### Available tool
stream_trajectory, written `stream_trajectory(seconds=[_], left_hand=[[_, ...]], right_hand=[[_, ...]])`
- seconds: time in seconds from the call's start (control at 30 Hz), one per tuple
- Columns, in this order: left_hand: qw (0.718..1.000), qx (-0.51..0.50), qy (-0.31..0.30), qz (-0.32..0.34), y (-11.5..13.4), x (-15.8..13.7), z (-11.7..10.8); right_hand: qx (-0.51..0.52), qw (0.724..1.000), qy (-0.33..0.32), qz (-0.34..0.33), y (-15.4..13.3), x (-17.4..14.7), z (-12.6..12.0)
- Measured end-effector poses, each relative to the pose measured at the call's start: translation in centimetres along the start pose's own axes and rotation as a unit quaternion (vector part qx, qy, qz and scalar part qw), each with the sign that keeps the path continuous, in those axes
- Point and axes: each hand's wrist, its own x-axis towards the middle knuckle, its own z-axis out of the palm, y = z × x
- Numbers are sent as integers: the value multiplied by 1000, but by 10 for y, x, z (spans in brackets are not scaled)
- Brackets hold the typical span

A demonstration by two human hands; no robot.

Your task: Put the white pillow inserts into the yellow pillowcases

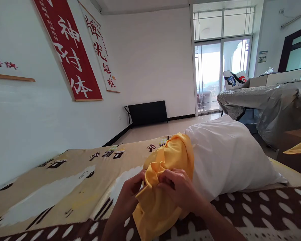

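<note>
A plump white pillow lies on the bed, and a yellow pillowcase is bunched against its left end. Pinched in my left hand is the left side of a gathered fold of the pillowcase. My right hand grips the same fold from the right, with its fingers curled in. The loose part of the cloth hangs below my hands toward the front of the bed. The pillow's left end is hidden behind the yellow cloth, so I cannot tell how far it reaches inside.
The bed has a beige blanket with sheep figures and a brown spotted border. More yellow cloth shows at the right edge. Behind it stands a plastic-covered table with boxes. A black folded panel leans by the far wall.
</note>
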Motion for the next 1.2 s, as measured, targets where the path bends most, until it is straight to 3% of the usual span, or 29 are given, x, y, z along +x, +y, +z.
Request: stream_trajectory(seconds=[0.27,0.5,0.67,1.0,1.2], left_hand=[[995,-68,-25,-67,1,-3,-1],[993,-80,-31,-75,-3,-1,-7],[990,-118,20,-72,0,-2,1],[994,-17,-105,-26,-11,-1,-4],[999,27,-7,45,-11,3,2]], right_hand=[[-75,996,-24,-34,3,0,-7],[-127,991,-23,-32,3,0,-17],[-136,990,-23,-32,-1,-2,-11],[-90,995,-42,-34,5,-3,6],[-40,997,-47,-40,8,-1,3]])
